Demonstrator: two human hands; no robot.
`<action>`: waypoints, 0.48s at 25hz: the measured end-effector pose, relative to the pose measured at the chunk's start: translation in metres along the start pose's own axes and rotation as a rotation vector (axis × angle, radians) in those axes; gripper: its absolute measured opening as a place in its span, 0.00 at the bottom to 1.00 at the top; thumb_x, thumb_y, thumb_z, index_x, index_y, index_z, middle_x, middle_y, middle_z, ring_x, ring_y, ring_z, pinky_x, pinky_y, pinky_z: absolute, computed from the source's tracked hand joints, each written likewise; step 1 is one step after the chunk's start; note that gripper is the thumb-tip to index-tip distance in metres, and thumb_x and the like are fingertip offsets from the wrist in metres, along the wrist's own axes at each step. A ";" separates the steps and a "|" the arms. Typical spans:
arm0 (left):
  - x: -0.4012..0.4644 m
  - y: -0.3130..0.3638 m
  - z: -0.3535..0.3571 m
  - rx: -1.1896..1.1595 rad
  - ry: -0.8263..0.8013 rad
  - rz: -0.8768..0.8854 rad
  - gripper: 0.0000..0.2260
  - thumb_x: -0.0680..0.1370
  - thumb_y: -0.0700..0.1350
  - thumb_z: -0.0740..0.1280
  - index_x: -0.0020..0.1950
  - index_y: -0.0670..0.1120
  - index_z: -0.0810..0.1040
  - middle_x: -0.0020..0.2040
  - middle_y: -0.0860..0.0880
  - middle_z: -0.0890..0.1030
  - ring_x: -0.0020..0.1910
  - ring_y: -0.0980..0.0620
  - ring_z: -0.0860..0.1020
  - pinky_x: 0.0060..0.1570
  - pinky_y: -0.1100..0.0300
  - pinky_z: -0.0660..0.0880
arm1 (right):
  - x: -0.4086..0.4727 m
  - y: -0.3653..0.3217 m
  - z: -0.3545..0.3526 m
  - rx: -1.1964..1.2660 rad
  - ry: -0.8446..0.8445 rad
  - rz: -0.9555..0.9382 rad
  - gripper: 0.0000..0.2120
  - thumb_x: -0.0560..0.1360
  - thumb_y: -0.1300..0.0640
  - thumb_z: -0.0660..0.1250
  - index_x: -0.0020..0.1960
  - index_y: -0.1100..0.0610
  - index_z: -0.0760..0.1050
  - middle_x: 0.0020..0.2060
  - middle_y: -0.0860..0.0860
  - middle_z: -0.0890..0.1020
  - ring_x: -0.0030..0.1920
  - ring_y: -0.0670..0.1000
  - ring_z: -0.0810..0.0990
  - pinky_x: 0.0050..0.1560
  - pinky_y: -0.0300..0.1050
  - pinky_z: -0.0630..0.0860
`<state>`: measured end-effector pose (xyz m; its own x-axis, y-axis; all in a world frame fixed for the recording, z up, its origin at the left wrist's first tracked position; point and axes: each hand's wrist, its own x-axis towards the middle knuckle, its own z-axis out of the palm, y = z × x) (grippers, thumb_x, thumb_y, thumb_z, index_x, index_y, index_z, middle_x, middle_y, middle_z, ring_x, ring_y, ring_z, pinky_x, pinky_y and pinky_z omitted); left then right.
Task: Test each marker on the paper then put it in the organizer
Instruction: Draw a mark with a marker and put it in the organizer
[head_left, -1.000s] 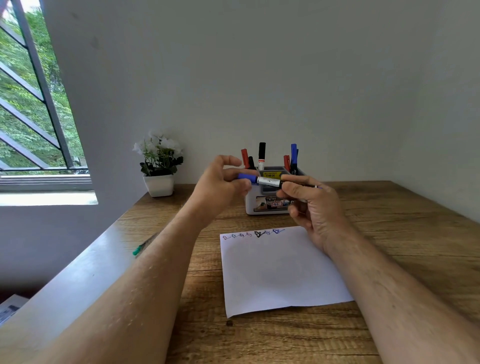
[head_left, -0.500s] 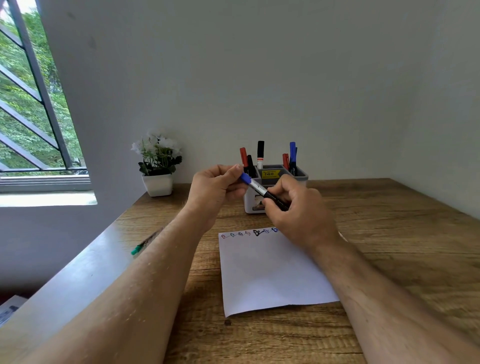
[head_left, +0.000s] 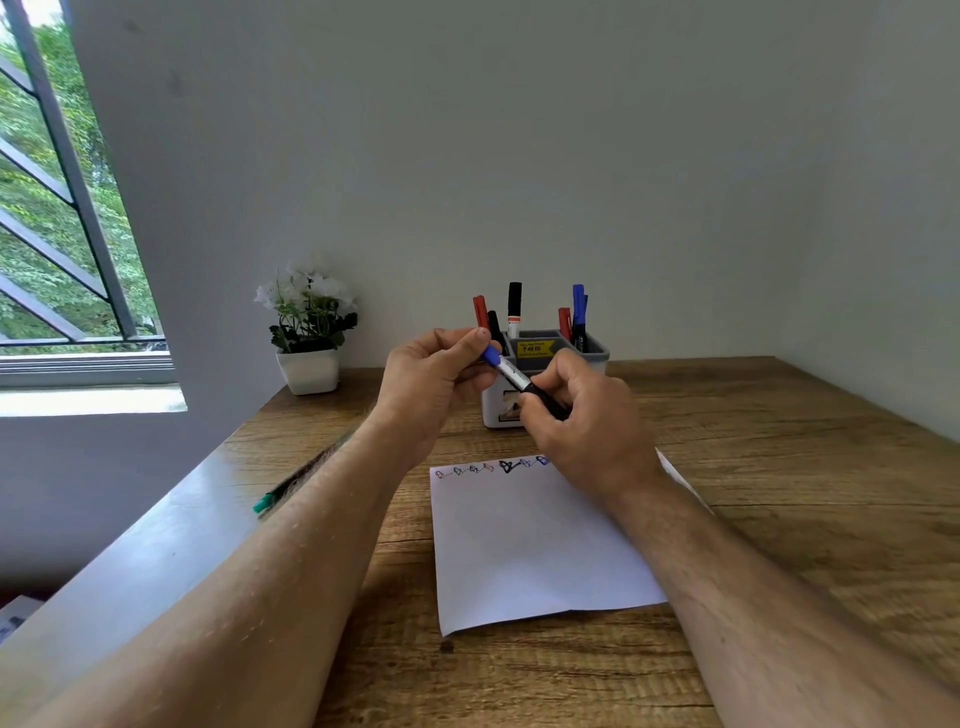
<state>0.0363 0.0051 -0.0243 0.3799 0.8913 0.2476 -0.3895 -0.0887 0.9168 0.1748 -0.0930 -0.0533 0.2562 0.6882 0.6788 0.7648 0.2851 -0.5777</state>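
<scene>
Both hands hold a blue marker (head_left: 511, 374) above the far edge of the white paper (head_left: 535, 545). My right hand (head_left: 582, 415) grips its black barrel, tilted up to the left. My left hand (head_left: 434, 387) pinches the blue cap end between thumb and fingers. A row of small red, black and blue scribbles runs along the paper's top edge. Behind the hands stands the grey and white organizer (head_left: 595, 353) with red, black and blue markers upright in it; its front is partly hidden.
A white pot of white flowers (head_left: 309, 332) stands at the back left of the wooden table (head_left: 779, 467). A green-tipped pen (head_left: 267, 501) lies by the table's left edge, mostly hidden by my left forearm. A window is at the left.
The marker went from level to tilted as my right hand dropped toward the paper. Both hands moved slightly lower and closer together, and keep their hold on it.
</scene>
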 end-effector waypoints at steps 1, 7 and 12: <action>-0.001 0.001 0.002 -0.009 0.005 0.008 0.06 0.76 0.42 0.72 0.50 0.41 0.81 0.46 0.41 0.85 0.43 0.49 0.83 0.40 0.60 0.81 | 0.000 0.000 0.000 0.019 0.003 0.005 0.03 0.76 0.56 0.69 0.46 0.53 0.75 0.35 0.47 0.82 0.32 0.43 0.79 0.27 0.33 0.72; -0.013 0.004 0.026 -0.036 -0.031 0.074 0.17 0.74 0.35 0.73 0.60 0.43 0.74 0.49 0.38 0.84 0.43 0.45 0.85 0.41 0.57 0.81 | 0.003 -0.004 -0.002 0.054 0.078 0.013 0.06 0.76 0.56 0.68 0.45 0.51 0.71 0.33 0.45 0.80 0.31 0.40 0.77 0.28 0.29 0.69; -0.017 0.007 0.031 0.089 0.032 0.132 0.19 0.75 0.34 0.72 0.63 0.46 0.74 0.49 0.41 0.85 0.42 0.48 0.86 0.40 0.58 0.82 | 0.006 -0.002 0.000 -0.014 0.060 0.004 0.04 0.78 0.52 0.67 0.49 0.52 0.74 0.39 0.46 0.83 0.37 0.42 0.81 0.29 0.28 0.70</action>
<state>0.0531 -0.0243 -0.0118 0.3033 0.8828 0.3587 -0.3576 -0.2435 0.9016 0.1748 -0.0896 -0.0486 0.2941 0.6475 0.7030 0.7720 0.2728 -0.5742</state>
